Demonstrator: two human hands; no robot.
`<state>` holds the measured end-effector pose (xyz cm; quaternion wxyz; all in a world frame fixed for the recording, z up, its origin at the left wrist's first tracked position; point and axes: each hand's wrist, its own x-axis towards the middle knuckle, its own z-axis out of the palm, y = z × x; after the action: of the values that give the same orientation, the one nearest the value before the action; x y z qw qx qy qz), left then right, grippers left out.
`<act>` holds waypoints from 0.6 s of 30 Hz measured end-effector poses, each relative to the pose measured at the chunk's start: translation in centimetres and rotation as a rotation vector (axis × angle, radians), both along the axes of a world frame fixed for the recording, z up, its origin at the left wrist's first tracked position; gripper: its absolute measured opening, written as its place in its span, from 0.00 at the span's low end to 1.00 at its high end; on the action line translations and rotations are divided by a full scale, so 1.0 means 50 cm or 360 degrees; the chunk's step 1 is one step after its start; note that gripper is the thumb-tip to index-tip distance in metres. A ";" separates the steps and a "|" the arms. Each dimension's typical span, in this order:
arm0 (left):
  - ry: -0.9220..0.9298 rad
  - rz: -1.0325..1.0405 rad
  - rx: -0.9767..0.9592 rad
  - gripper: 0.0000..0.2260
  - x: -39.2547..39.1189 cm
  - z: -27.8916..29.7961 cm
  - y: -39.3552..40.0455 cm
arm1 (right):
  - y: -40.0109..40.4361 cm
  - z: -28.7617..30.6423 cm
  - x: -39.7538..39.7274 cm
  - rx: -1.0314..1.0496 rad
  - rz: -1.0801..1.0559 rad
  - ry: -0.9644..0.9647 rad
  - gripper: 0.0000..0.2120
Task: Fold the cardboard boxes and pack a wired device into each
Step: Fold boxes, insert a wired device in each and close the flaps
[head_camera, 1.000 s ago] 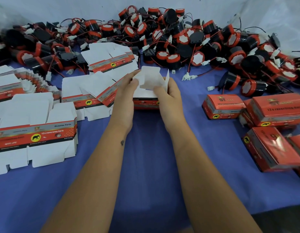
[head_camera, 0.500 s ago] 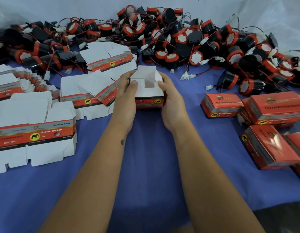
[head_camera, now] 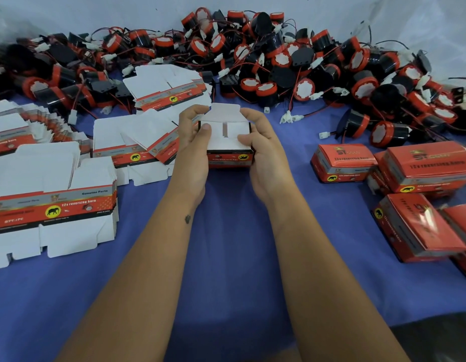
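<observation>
The small cardboard box [head_camera: 228, 142] is in the middle of the surface [head_camera: 226, 257], held up between both hands. Its top end is open, two white side flaps are folded in flat, and the far flap stands up. The near side is red and black with a yellow elephant mark.

There is bare blue cloth near the person, under and between the two arms. To the left, stacks of flat boxes [head_camera: 52, 205] lie close to the left arm, and more flat boxes [head_camera: 137, 142] sit just beside the left hand. To the right, the finished red boxes [head_camera: 420, 168] lie well apart from the right hand. On the far side, the big pile of black and red wired horns [head_camera: 278, 56] runs from left to right, and some white plugs and thin wires reach out near the box.

The left hand [head_camera: 192, 145] grips the left side of the box, with its thumb pressing on the left flap. The right hand [head_camera: 265, 150] grips the right side, with its thumb on the right flap. Both arms reach straight out from the near edge.

A pale sheet [head_camera: 69, 14] hangs behind the pile.
</observation>
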<state>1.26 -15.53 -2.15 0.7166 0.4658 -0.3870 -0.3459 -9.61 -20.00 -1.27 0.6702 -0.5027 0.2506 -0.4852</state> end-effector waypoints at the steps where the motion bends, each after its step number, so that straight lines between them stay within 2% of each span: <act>1: 0.0001 -0.0002 -0.0011 0.14 0.000 0.001 0.001 | 0.002 0.001 0.000 0.0007 -0.0010 -0.0017 0.21; 4: 0.0053 -0.0033 -0.0068 0.12 0.003 0.003 0.004 | 0.007 0.001 -0.001 -0.0033 -0.0047 -0.0022 0.17; 7: 0.0263 -0.0096 -0.0115 0.10 0.008 0.008 0.005 | 0.009 0.003 0.004 0.0040 -0.0072 0.0005 0.11; 9: 0.0231 -0.0092 -0.0071 0.07 0.008 0.008 0.004 | 0.011 0.003 0.004 0.0036 -0.0060 0.0045 0.06; 11: 0.0078 -0.0065 0.0002 0.07 0.006 0.004 0.005 | 0.013 -0.001 0.004 -0.0113 -0.0091 0.0127 0.10; 14: -0.0005 -0.0025 -0.0043 0.13 0.001 -0.002 0.005 | 0.019 -0.005 0.008 -0.0164 -0.0222 0.0235 0.20; 16: -0.0054 0.0041 -0.0053 0.15 -0.001 -0.002 0.006 | 0.021 -0.004 0.008 -0.0166 -0.0322 0.0302 0.20; 18: -0.0027 0.0047 -0.0026 0.12 -0.004 0.000 0.006 | 0.021 0.000 0.005 -0.0172 -0.0336 0.0309 0.16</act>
<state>1.04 -15.21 -2.13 0.7221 0.4686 -0.3889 -0.3282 -9.35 -18.95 -1.27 0.5599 -0.5535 0.3391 -0.5149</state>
